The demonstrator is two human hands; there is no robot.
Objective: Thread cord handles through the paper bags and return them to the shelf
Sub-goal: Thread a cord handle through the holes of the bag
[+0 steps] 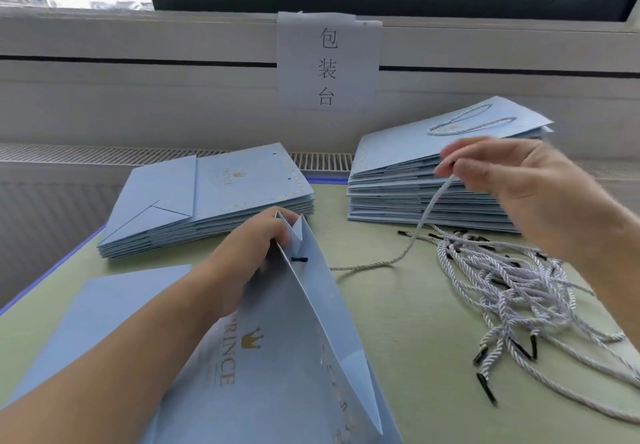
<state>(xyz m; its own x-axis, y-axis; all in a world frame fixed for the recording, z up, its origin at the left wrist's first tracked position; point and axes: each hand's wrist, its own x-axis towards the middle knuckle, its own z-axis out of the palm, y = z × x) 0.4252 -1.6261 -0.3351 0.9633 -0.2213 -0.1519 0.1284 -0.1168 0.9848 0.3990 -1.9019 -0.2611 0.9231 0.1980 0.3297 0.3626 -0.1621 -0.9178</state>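
Unthreaded stack (214, 197) sits left of the open bag (304, 339), which my left hand (249, 253) grips at the rim. One cord tip's through. Right hand (519, 180) pinches that cord (426, 215); finished stack (433, 173) beyond, loose cords (512, 280) right. Plenty left.

Packing workstation, paper sign (329, 62) reading 包装台 under a window, stacked flat bags (214, 197), loose cords (502, 277) on table (398, 322)

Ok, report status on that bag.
Left hand grips open bag at its top. Right hand pinches cord, one black tip through the hole. Nothing blocking.
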